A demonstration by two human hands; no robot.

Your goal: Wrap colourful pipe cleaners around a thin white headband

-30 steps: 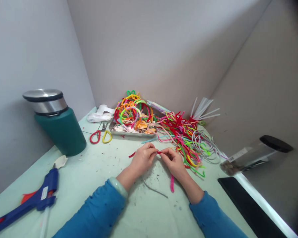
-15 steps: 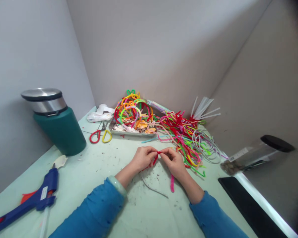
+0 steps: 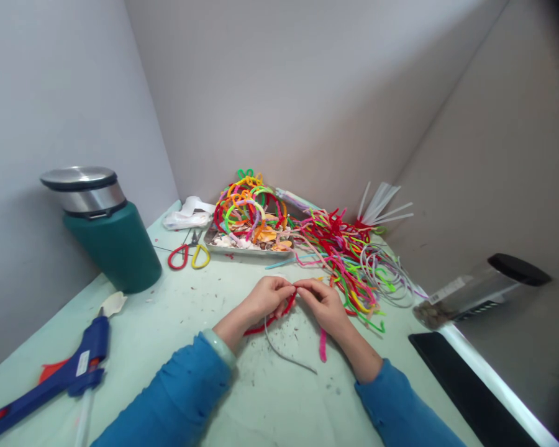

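This is looking like a craft corner: plain walls (image 3: 279,93) are enclosing a pale green surface (image 3: 284,406), where coloured pipe cleaners (image 3: 333,242) are lying heaped and scissors (image 3: 185,249) and a glue gun (image 3: 86,354) are resting.

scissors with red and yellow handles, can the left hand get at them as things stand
Probably yes: the scissors lie ahead and to the left of the left hand, with nothing standing in between. The hand does look occupied, though, pinching the red pipe cleaner.
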